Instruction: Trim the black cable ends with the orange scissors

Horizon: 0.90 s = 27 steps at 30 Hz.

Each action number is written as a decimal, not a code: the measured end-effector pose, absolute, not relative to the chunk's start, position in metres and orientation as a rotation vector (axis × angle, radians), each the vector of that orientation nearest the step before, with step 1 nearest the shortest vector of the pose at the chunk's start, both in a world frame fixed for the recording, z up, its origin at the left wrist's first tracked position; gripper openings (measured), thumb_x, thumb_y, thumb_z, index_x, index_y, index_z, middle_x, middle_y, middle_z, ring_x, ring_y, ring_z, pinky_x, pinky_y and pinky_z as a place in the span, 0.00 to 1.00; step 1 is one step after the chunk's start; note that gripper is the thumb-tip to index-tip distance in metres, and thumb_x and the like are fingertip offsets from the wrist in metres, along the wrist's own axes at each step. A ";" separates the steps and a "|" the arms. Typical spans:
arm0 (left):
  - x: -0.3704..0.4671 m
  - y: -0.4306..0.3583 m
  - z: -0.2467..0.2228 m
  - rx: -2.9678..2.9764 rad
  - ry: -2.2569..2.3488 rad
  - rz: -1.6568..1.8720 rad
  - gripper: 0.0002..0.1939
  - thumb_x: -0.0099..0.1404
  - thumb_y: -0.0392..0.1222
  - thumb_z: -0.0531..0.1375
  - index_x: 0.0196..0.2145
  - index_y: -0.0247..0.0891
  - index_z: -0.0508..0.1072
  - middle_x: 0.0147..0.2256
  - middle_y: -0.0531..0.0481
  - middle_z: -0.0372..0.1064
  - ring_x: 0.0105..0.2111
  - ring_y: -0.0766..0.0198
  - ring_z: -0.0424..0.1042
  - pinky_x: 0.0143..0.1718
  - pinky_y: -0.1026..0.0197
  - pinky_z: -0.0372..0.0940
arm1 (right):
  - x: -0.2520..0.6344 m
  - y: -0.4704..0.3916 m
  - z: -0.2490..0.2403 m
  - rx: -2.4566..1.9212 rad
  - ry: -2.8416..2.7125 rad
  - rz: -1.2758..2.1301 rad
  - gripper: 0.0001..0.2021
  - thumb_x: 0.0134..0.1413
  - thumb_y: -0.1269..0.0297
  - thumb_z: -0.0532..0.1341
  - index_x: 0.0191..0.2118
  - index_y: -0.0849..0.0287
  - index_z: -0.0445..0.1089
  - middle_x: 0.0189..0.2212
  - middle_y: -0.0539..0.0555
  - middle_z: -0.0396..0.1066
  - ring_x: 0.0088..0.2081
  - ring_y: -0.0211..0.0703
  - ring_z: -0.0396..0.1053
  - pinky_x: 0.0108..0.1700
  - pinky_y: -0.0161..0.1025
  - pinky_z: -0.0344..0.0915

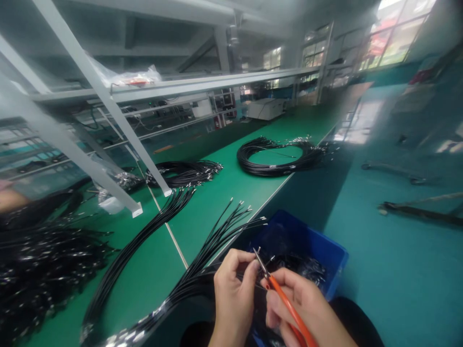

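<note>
My left hand (pixel 235 294) is closed in a pinch over the blue bin, at the near ends of the black cables. A cable end seems to be between thumb and forefinger, mostly hidden by the fingers. My right hand (pixel 300 299) grips slim pliers with orange handles (pixel 289 306). Their metal tip touches or nearly touches my left fingertips; whether the jaws are apart I cannot tell. A bundle of black cables (pixel 188 277) with metal ends runs along the table edge beside my left hand, curving round at the left.
Below my hands stands a blue bin (pixel 325 241) with dark and clear scraps inside. Coiled black cables (pixel 267 168) and another coil (pixel 181 172) lie on the green table (pixel 224 183). A big cable heap (pixel 47 274) fills the left. White shelf posts (pixel 119 130) rise from the table.
</note>
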<state>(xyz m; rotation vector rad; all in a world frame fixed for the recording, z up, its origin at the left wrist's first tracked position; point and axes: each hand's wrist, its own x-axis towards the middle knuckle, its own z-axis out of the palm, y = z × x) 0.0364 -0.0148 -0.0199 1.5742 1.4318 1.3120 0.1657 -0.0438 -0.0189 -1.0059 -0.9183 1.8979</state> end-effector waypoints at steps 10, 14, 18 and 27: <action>0.034 -0.014 -0.015 1.714 1.421 1.147 0.05 0.60 0.37 0.58 0.30 0.40 0.74 0.28 0.52 0.71 0.30 0.62 0.70 0.32 0.63 0.63 | 0.172 -0.043 -0.023 -1.186 -0.845 1.313 0.19 0.39 0.63 0.68 0.38 0.57 0.63 0.25 0.48 0.69 0.28 0.39 0.66 0.32 0.33 0.63; 0.038 -0.020 -0.008 1.801 1.430 1.086 0.04 0.59 0.34 0.58 0.28 0.40 0.72 0.26 0.53 0.69 0.27 0.64 0.69 0.28 0.65 0.62 | 0.166 -0.035 -0.018 -1.109 -0.748 1.224 0.21 0.40 0.64 0.69 0.41 0.55 0.62 0.30 0.50 0.71 0.33 0.42 0.67 0.35 0.35 0.64; 0.043 -0.024 -0.005 1.930 1.474 1.048 0.06 0.59 0.34 0.58 0.25 0.40 0.70 0.24 0.54 0.67 0.23 0.66 0.67 0.25 0.66 0.59 | 0.163 -0.032 -0.015 -1.000 -0.687 1.284 0.21 0.41 0.65 0.69 0.41 0.54 0.61 0.29 0.48 0.70 0.25 0.37 0.65 0.27 0.33 0.63; 0.052 -0.032 -0.009 2.279 1.706 0.935 0.08 0.62 0.37 0.55 0.25 0.40 0.68 0.25 0.51 0.66 0.25 0.63 0.67 0.24 0.65 0.56 | 0.160 -0.030 -0.017 -1.168 -0.682 1.195 0.20 0.39 0.67 0.69 0.39 0.56 0.63 0.26 0.47 0.69 0.29 0.41 0.70 0.27 0.33 0.66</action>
